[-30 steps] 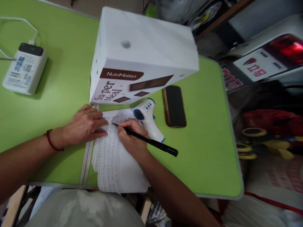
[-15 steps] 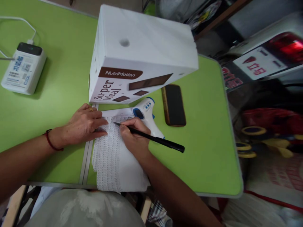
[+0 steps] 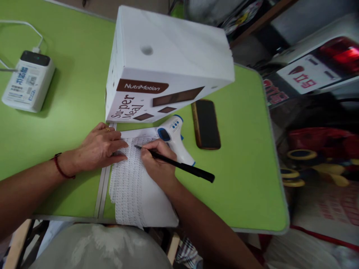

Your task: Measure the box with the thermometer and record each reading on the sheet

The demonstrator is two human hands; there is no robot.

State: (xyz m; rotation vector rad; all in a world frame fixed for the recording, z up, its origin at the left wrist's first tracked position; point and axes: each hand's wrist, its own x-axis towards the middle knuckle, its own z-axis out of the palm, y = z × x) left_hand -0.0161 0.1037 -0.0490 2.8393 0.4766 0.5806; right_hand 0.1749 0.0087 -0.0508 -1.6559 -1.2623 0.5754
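Observation:
A long sheet of paper lies on the green table, its left part covered in dense rows of small writing and its right part blank. My left hand rests on the sheet's upper left edge, fingers apart, holding nothing. In my right hand is a black pen, gripped near its tip, which touches the paper close to the written rows. Just beyond my right hand lies a white and blue infrared thermometer, partly over the paper's top end.
A large white carton stands behind the paper. To the right lies a phone in a brown case. A white power bank with cables sits at the left of the green table. Bags and a red-lit machine are beyond the right edge.
My right hand and the pen have shifted very slightly left, the pen's back end dipping a little. My left hand keeps its place on the paper.

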